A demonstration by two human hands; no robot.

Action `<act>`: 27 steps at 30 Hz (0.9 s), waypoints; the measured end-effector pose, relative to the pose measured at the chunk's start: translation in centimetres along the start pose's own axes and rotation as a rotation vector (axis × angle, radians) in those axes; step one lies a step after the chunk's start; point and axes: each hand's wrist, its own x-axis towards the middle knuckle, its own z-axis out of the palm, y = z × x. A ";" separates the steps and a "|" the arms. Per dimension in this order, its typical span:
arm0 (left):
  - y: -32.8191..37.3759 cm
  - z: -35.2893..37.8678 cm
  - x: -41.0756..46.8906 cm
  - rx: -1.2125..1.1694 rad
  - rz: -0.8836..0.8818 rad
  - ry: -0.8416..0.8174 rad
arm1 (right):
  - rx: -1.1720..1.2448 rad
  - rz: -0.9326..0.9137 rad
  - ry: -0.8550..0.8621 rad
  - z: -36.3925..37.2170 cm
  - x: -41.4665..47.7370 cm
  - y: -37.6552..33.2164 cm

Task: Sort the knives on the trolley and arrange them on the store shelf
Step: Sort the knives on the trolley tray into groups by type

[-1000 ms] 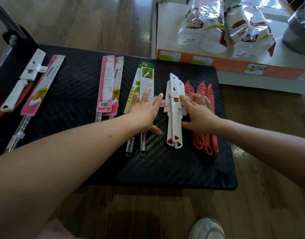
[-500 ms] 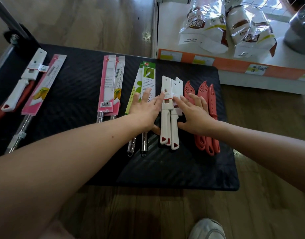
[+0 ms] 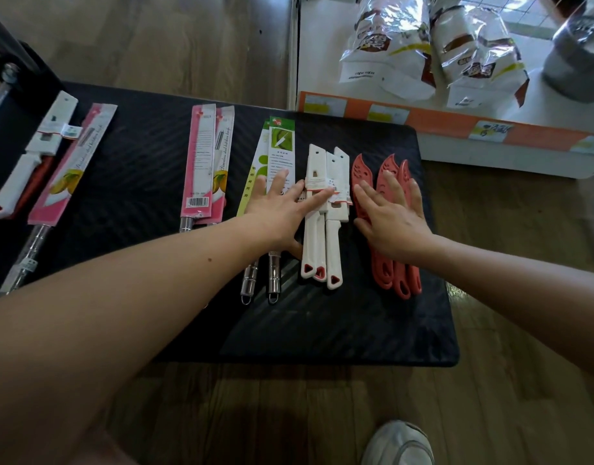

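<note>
On the trolley [image 3: 356, 323], my left hand [image 3: 275, 213] lies flat, fingers spread, fingertips on the white knives [image 3: 332, 250], my right hand [image 3: 393, 226], likewise spread, pressing the red knives [image 3: 388, 169] just right of them; squaring each pile should take light, even sideways nudges.

I see smooth white plastic knives [image 3: 332, 250] on a ribbed matt trolley deck [image 3: 339, 327], shiny metal handles [image 3: 274, 280] just left of them

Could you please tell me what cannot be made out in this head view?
Green packs, head view: lower cards hidden under left hand.
Red knives, head view: middles covered by right hand.
Pink packs, head view: print too small to read.
Shelf tags, head view: blurred.
</note>
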 end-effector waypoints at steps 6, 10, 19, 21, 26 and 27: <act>-0.1 0.0 0.0 -0.021 -0.009 -0.020 | -0.105 -0.014 0.017 0.4 0.5 -0.2; 0.0 0.0 0.1 -0.035 -0.016 -0.020 | -0.148 0.014 0.013 0.5 0.5 0.1; 0.7 0.0 0.5 -0.047 -0.015 -0.026 | -0.062 0.049 -0.026 0.4 0.2 1.3; 0.8 -0.1 0.6 -0.042 -0.012 -0.028 | -0.047 0.062 -0.037 0.4 0.2 1.7; 1.0 -0.1 0.7 -0.047 -0.005 -0.033 | 0.024 0.085 -0.059 0.2 -0.1 3.2; 1.0 0.0 0.8 -0.053 -0.005 -0.032 | 0.040 0.082 -0.063 0.2 -0.1 3.3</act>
